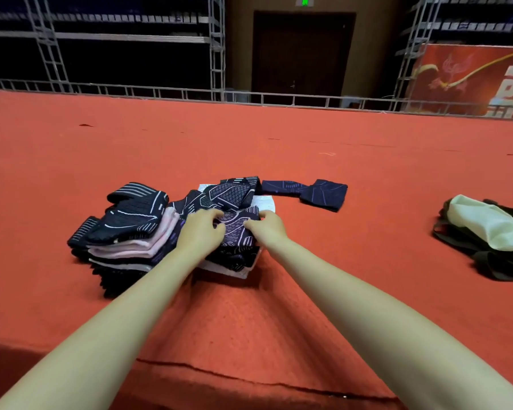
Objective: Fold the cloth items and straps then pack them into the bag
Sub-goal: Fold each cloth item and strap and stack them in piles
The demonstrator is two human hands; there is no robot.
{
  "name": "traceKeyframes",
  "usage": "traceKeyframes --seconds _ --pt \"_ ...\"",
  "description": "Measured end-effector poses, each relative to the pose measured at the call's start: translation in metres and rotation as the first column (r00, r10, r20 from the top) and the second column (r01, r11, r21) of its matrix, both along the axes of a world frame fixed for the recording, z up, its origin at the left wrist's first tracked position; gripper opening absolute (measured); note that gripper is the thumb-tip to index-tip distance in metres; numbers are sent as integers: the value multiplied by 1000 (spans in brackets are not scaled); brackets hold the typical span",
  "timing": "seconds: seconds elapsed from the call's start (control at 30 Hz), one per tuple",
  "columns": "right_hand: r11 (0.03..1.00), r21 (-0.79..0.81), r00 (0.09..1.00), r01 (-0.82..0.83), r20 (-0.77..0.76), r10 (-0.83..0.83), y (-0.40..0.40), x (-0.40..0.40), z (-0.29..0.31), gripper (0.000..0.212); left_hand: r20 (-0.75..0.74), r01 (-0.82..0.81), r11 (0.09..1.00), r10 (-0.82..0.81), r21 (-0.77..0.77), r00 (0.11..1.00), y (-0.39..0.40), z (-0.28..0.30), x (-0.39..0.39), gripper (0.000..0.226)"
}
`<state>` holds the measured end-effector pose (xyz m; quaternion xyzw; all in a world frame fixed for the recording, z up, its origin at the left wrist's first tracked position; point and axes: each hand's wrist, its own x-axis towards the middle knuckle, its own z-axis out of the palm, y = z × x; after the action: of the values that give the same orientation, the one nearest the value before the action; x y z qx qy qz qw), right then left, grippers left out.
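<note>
Both hands work the same dark patterned cloth (234, 229) on the red carpeted floor (249, 137): the left hand (202, 229) and right hand (265, 227) each pinch it with curled fingers. It lies atop a small folded pile, just beside a taller stack (125, 232) of dark and pink pieces (at the left). A dark strap (308, 192) lies beyond. The bag (486, 235) sits well apart at the right.

The floor (279, 137) is matt red carpet, slightly fuzzy. The stacked cloths (125, 229) are knitted fabric, dark with pale pattern. The bag (486, 226) looks soft, matt cloth.
</note>
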<state>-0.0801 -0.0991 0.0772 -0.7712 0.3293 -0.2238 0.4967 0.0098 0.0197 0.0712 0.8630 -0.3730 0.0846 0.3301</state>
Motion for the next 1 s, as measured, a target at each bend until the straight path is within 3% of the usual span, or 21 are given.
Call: traceKeyframes --seconds 0.1,0.23,0.3,0.37,0.43,0.5,0.63,0.7,0.77,0.87,1.0 --pt "998 -56 996 22 88 -17 2 -5 -5 34 -16 62 997 -62 44 998 -1 -14 4 32" --pt "997 17 969 75 233 -77 -1 -6 -10 42 -2 3 982 -4 -188 1000 -4 -10 4 34" --pt "995 22 962 101 254 -103 -3 -5 -11 43 0 -9 973 9 -229 1000 -9 -6 5 35" --pt "992 -48 981 119 161 -110 -5 -5 -11 46 -11 -4 989 2 -148 1000 -13 -8 7 37" --pt "988 -110 994 104 -29 -108 -7 -3 -17 50 -53 -6 1000 5 -23 999 -14 -15 9 36" --pt "994 -92 989 51 -134 -63 -7 -2 -22 50 -108 -18 1000 18 -6 994 -14 -22 10 34" --pt "993 -114 990 -15 -143 -2 -14 -2 -26 45 -94 -33 999 29 -38 995 -14 -23 8 31" --pt "998 -29 995 -50 -83 47 -18 -4 -26 45 -72 -52 998 48 -47 996 -14 -19 4 33" --pt "980 167 994 -107 53 99 -26 -10 -23 41 -44 -102 990 98 -96 994 -15 -13 -1 36" --pt "900 427 983 -82 181 4 -51 -28 -14 37 8 -87 980 90 -177 996 -27 8 -19 36" --pt "898 437 980 59 144 -134 -96 -57 -24 34 -22 90 981 -95 -175 995 -60 34 -42 30"
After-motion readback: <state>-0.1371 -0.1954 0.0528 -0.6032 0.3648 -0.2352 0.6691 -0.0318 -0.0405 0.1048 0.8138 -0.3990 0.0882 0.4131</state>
